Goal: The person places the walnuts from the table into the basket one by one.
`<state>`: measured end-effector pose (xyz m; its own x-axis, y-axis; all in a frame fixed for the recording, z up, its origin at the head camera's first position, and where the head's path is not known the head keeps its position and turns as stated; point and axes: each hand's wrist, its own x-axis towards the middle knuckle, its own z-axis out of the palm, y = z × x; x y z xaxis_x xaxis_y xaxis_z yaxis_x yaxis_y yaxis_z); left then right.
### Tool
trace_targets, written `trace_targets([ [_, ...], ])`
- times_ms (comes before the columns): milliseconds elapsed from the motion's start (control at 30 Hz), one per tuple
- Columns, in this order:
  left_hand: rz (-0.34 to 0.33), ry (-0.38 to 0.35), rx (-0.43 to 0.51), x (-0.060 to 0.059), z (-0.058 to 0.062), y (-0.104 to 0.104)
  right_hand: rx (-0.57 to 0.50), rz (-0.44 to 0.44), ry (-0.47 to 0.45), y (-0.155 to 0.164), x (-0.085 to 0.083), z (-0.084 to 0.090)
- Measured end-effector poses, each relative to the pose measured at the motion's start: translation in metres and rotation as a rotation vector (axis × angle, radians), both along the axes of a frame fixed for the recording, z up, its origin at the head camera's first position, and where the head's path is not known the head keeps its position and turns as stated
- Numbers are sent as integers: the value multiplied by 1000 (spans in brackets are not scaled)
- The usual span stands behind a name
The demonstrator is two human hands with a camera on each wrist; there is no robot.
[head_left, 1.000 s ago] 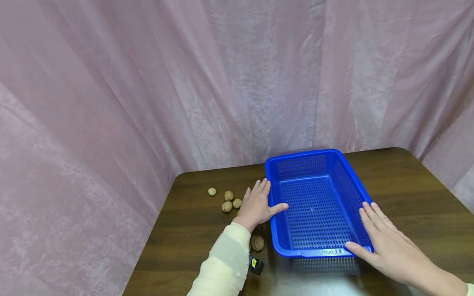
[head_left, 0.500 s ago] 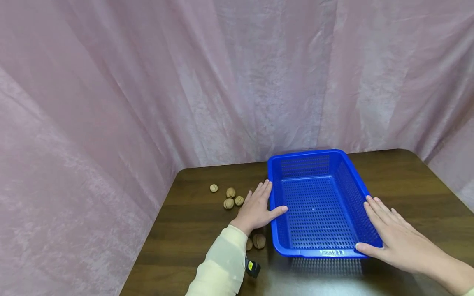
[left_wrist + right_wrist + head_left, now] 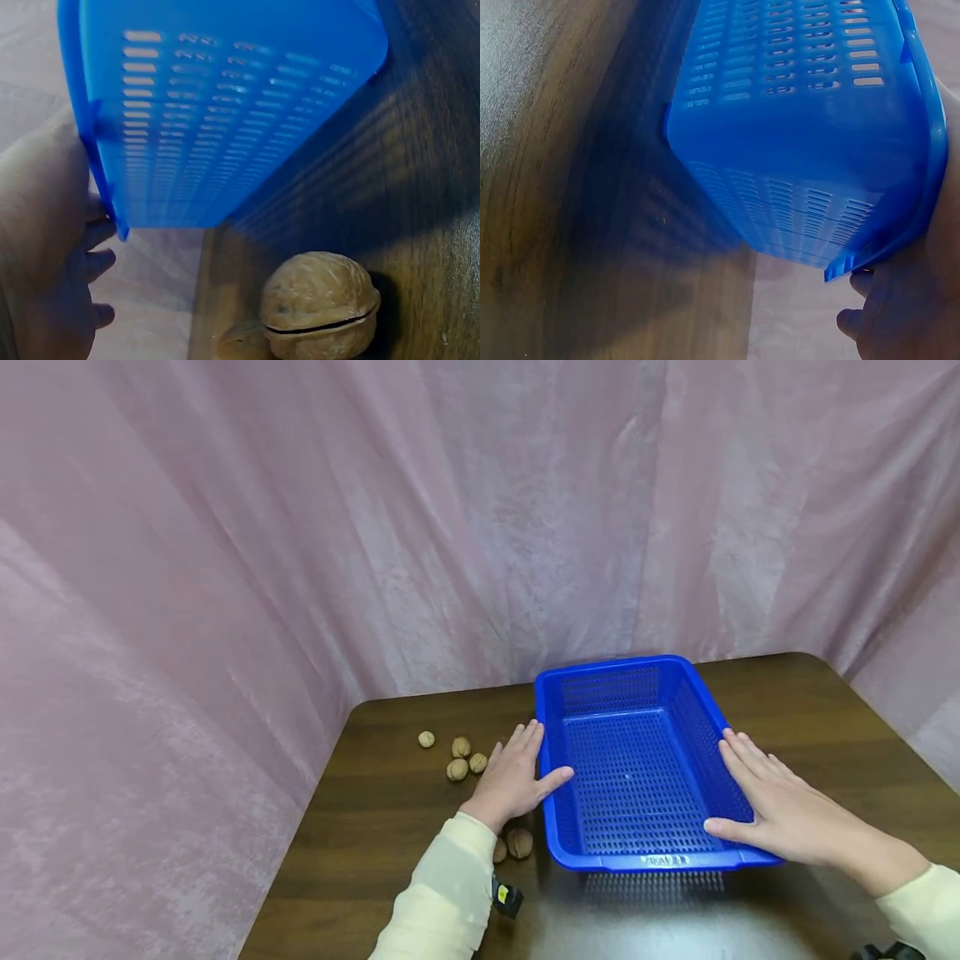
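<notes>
A blue plastic basket (image 3: 626,777) with slotted sides stands on the wooden table. My left hand (image 3: 510,781) rests on its left rim, fingers straight and the thumb reaching over the inside. On the opposite rim lies my right hand (image 3: 780,806), its fingers extended and thumb over the near right corner. In the left wrist view the basket's outer wall (image 3: 210,135) rises beside the left hand (image 3: 45,247). The right wrist view has the right hand (image 3: 907,307) at the rim, mostly cut off. A walnut (image 3: 520,842) sits near the left wrist.
Several more walnuts (image 3: 457,769) lie on the table (image 3: 375,827) left of the basket, a pale one (image 3: 427,739) farthest left. Under the left hand, the left wrist view has a large cracked-seam walnut (image 3: 319,304). Pink curtains (image 3: 480,527) hang behind the table.
My right hand has slid forward along the right rim, uncovering more of the near right corner. The left hand stays at the left rim. The head view has shifted slightly.
</notes>
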<state>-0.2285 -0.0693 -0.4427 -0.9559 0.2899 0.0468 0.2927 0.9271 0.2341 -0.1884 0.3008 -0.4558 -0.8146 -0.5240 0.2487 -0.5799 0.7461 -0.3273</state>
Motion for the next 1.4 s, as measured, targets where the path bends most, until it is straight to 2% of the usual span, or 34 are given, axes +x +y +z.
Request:
trace_targets([
  [133, 0, 30, -45, 7, 11, -7, -15, -2, -27, -1, -1, 6],
  [300, 6, 24, 30, 23, 26, -36, -19, -10, -55, 0, 3, 9],
  [400, 6, 33, 63, 35, 28, -61, -17, -22, -65, 1, 4, 10],
  [600, 30, 41, 55, 62, 12, -105, -49, -37, -98, 0, 2, 9],
  [800, 37, 22, 114, 78, -7, -121, -53, -35, -112, 1, 2, 11],
  [1000, 17, -4, 162, 81, -24, -123, -60, -30, -119, 2, 4, 8],
  [1233, -41, -5, 255, 78, -34, -114, -61, -39, -152, 2, 4, 11],
  [1400, -41, -26, 277, 79, -40, -110, -75, -40, -156, 1, 5, 13],
])
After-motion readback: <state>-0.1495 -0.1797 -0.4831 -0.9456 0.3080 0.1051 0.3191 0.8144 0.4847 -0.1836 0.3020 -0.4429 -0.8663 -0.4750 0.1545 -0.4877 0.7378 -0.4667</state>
